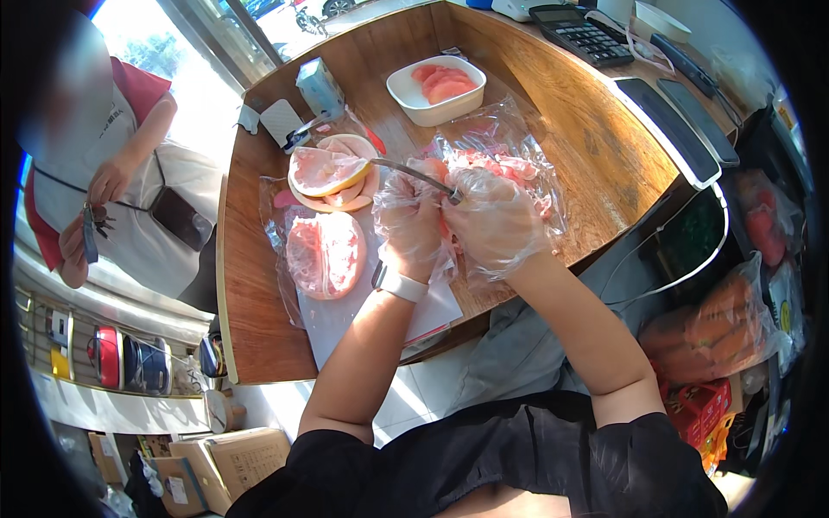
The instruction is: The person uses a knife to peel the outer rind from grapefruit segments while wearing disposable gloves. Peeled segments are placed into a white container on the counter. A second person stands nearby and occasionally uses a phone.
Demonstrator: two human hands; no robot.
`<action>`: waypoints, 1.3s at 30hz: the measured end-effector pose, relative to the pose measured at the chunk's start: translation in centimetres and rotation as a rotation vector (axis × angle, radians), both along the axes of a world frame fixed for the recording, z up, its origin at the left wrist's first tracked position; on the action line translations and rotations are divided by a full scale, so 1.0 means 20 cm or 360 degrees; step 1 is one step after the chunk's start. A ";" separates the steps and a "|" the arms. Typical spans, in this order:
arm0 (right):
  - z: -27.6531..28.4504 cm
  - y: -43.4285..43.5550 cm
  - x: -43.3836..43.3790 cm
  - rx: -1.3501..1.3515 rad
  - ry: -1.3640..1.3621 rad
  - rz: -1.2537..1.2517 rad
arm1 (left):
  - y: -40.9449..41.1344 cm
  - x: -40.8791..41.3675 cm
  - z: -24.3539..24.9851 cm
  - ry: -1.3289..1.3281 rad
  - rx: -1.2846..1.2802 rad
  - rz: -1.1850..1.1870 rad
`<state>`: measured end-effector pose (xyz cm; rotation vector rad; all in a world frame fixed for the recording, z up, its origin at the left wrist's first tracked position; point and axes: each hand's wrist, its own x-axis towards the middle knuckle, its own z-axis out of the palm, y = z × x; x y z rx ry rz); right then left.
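Both my hands wear clear plastic gloves and meet over the wooden desk. My left hand (pixel 409 223) grips a piece of pink pomelo flesh (pixel 438 169), mostly hidden by the fingers. My right hand (pixel 495 217) presses against it and holds a slim curved metal tool (pixel 411 171), whose far end points left. Beyond my right hand, peeled membrane scraps (pixel 502 163) lie on a clear plastic bag. To the left is a peeled pomelo half (pixel 326 256), with cut pomelo rind (pixel 330 171) stacked behind it. Peeled pink segments (pixel 443 84) sit in a white plastic tub (pixel 435 115).
A tissue pack (pixel 320 87) stands at the desk's back left. Two phones (pixel 667 126) and a calculator (pixel 583 35) lie on the right ledge. Another person (pixel 129 149) stands at the left, fingering keys. Bagged carrots (pixel 719 330) are low at right.
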<state>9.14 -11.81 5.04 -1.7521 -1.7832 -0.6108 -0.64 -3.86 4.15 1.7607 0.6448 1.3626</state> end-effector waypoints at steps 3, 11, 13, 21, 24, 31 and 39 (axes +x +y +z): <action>-0.01 0.02 0.00 0.0025 -0.0062 0.0006 | 0.02 0.01 -0.02 -0.0061 -0.0047 -0.0056; 0.01 -0.03 0.14 -0.0181 0.0247 -0.0309 | 0.09 0.01 -0.10 -0.0499 -0.0599 -0.0246; 0.01 -0.02 0.18 -0.0105 0.0668 -0.0355 | 0.10 0.01 -0.09 -0.0676 -0.0916 -0.0404; 0.06 -0.07 0.13 -0.0247 0.2552 0.0623 | 0.17 -0.04 -0.13 -0.1272 -0.2059 -0.1500; 0.05 -0.12 0.09 -0.0440 0.2672 0.0705 | 0.16 -0.05 -0.10 -0.1334 -0.2093 -0.1711; 0.00 -0.16 0.03 -0.0616 0.2677 0.0999 | 0.10 -0.05 -0.05 -0.1128 -0.1775 -0.1419; -0.02 -0.13 0.01 -0.0673 0.2759 0.0738 | 0.03 -0.07 0.03 -0.0872 -0.1391 -0.1169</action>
